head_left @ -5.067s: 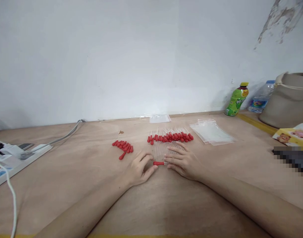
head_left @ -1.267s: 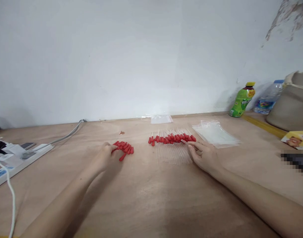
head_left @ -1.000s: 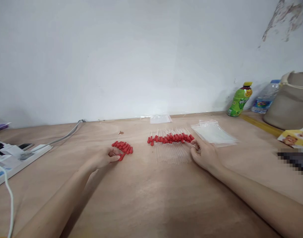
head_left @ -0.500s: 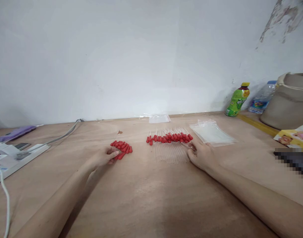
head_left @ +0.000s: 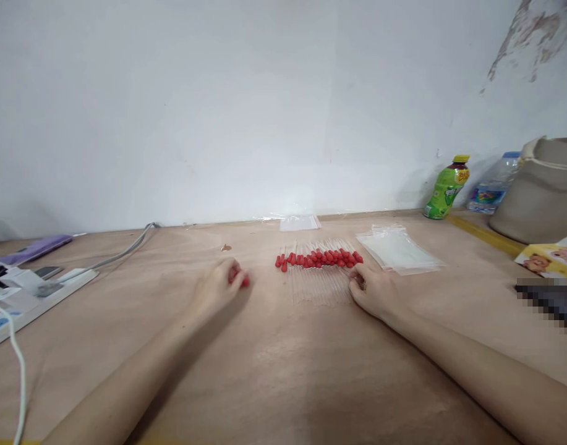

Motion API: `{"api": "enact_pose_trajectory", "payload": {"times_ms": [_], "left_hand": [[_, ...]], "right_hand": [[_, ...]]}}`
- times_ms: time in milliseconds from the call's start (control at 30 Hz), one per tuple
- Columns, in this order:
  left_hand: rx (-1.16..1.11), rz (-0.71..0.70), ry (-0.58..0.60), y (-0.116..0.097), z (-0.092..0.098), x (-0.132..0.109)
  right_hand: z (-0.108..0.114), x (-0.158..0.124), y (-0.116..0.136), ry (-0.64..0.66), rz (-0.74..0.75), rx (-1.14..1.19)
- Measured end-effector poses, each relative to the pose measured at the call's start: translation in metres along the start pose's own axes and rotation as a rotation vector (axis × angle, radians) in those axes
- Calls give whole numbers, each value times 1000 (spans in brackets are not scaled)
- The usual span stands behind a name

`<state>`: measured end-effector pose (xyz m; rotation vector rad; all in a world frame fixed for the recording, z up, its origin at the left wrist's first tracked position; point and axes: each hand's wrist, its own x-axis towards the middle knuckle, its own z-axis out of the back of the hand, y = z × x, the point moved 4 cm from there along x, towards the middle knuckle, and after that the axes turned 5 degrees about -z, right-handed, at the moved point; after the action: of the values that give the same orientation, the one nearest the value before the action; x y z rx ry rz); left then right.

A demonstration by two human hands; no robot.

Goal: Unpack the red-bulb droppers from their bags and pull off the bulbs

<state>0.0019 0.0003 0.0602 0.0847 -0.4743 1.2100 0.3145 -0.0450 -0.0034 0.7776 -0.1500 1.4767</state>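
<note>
My left hand (head_left: 219,285) is curled over the red rubber bulbs (head_left: 239,278) left of centre. Only a few of them show past the fingers; the rest are hidden behind the hand. In the middle, a row of clear glass droppers (head_left: 319,287) with red rubber bulbs (head_left: 320,258) lies side by side on the table. At the right end of this row is my right hand (head_left: 371,287), thumb and fingers bent together by the last bulbs and tubes. Whatever it pinches is too small and covered to make out.
Clear plastic bags (head_left: 401,248) lie right of the row, and another bag (head_left: 300,222) lies by the wall. A green bottle (head_left: 447,188), a water bottle (head_left: 491,185) and a grey bucket (head_left: 538,198) stand back right. At left are a power strip (head_left: 55,301) and cables.
My left hand has moved right and closed over the pile of red bulbs, which was mostly visible before. My right hand has stayed at nearly the same spot.
</note>
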Motion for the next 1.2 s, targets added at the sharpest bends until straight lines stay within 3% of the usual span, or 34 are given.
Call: {"api": "enact_pose_trajectory", "payload": {"times_ms": [167, 267, 500, 733, 967, 1100, 1200], "left_hand": [[-54, -181, 13, -37, -27, 15], [-69, -205, 46, -49, -41, 29], [-30, -140, 67, -51, -65, 61], [-37, -129, 24, -48, -78, 66], [-80, -117, -132, -44, -65, 51], [-126, -189, -160, -41, -51, 20], [-190, -344, -165, -42, -44, -11]], "right_hand": [[-2, 0, 4, 18, 9, 41], [-1, -1, 7, 2, 56, 18], [4, -1, 9, -44, 27, -18], [6, 4, 3, -64, -76, 61], [9, 1, 6, -162, 6, 26], [13, -4, 11, -218, 132, -4], [19, -11, 21, -259, 260, 18]]}}
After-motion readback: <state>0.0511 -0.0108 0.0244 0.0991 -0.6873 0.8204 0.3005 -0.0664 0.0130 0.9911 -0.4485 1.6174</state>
